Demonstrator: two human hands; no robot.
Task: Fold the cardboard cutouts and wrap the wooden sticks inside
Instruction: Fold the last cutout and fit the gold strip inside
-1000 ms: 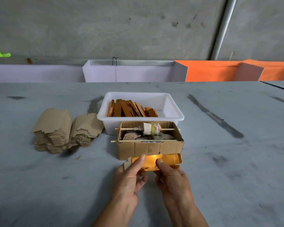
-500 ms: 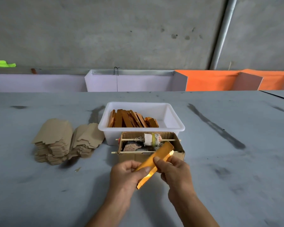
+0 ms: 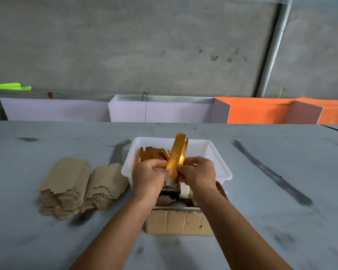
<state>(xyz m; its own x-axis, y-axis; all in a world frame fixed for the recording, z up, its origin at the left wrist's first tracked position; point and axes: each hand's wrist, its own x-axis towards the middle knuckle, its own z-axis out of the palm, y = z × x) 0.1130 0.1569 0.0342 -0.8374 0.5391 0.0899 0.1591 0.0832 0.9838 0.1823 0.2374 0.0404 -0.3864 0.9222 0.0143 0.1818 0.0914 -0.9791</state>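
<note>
Worktable point(image 3: 281, 240): matte grey, smudged with dark streaks, backed by a rough concrete wall point(image 3: 144, 45) crossed by a slanting metal pipe point(image 3: 275, 45). Beyond the far edge, a row of open boxes: pale lilac panels point(image 3: 158, 112) at left and centre, orange panels point(image 3: 258, 112) at right; a fluorescent green scrap point(image 3: 10, 87) at far left. Left hand point(image 3: 150, 174) and right hand point(image 3: 200, 172): both raised over the near rim of the white plastic tub point(image 3: 220, 162), fingers curled, pinching between them the lower end of a folded gold cardboard cutout point(image 3: 177, 154), glossy, narrow and nearly upright, tilted slightly right, with a bright glare spot at the grip. Wooden sticks point(image 3: 152, 152): flat, orange-brown, heaped on edge in the left part of the tub, behind the left hand. Cardboard box point(image 3: 180, 223): brown, corrugated, open-topped, just in front of the tub and beneath the forearms, contents mostly hidden. Flat cutouts point(image 3: 66, 184): two fanned stacks of dull kraft-brown card with stepped edges, on the table left of the tub.
</note>
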